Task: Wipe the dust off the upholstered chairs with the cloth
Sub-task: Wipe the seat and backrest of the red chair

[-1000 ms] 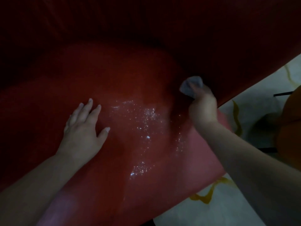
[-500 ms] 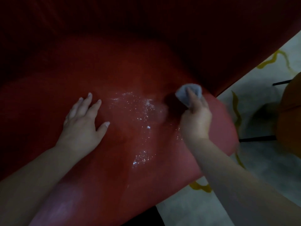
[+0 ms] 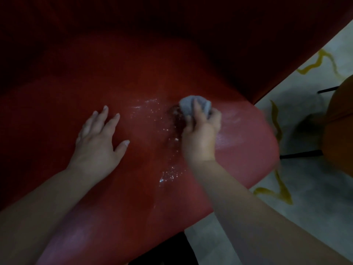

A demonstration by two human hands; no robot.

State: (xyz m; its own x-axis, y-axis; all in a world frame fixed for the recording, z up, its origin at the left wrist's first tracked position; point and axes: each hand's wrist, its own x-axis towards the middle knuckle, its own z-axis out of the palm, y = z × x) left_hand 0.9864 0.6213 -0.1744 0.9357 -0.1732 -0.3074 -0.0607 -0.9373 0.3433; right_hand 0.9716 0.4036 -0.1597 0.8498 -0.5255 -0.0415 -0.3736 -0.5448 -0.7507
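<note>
Red seat [image 3: 248, 134]: I'm mid-wipe; white dust specks [image 3: 152, 113] remain.
Right hand [image 3: 200, 138]: clenched round grey cloth [image 3: 193, 106].
Left hand [image 3: 97, 142]: flat, fingers spread, bracing.
Next: sweep leftward across the specks.

You are looking at a deep red chair seat [image 3: 145, 77], darker maroon toward its back and paler, pinkish red at its front edge. White specks of dust [image 3: 152, 109] scatter across the middle. The cloth [image 3: 188, 106] is a pale grey-blue. The floor [image 3: 309, 211] is off-white marble with wavy mustard-yellow veins. An orange object [image 3: 342, 131] sits at the right.
</note>
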